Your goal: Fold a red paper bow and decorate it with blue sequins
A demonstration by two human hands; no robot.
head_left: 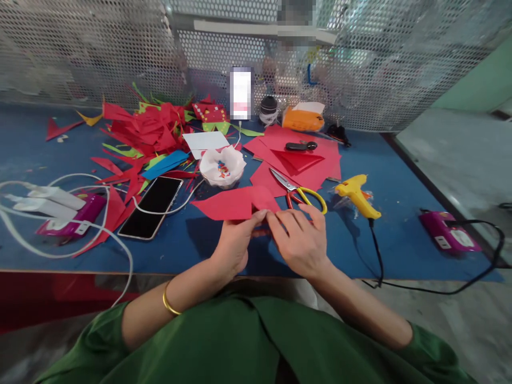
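The left hand (232, 242) pinches the near edge of a piece of red paper (226, 205) between thumb and fingers. The right hand (302, 237) presses its bent fingers together on the paper's other part, fingertips beside the left thumb; its own thumb is mostly hidden. The paper is held up on the near side of the paper-lined bowl (222, 180), one pointed flap reaching left, the other part curving over.

The shaping appears to be under way: the piece is bent, but both hands hold the bend, and whether anything is glued cannot be told. It bears no visible dots or trim, so any decorating looks undone on it. Far beyond the bowl, by contrast, a red piece with pale dots (210, 114) and a green edge seems further advanced.

Small coloured bits (223, 169) lie inside the bowl. To its right, scissors (294, 186) rest partly on red sheets (330, 157), which suggest stock remains. Farther right of the bowl, a yellow glue gun (356, 194) lies on its side, with neither hand on it.

Left of the bowl and beyond it, a heap of red and green scraps (152, 128) suggests much cutting is already done. A dark-screened phone (152, 205) lies nearer, left of the bowl.
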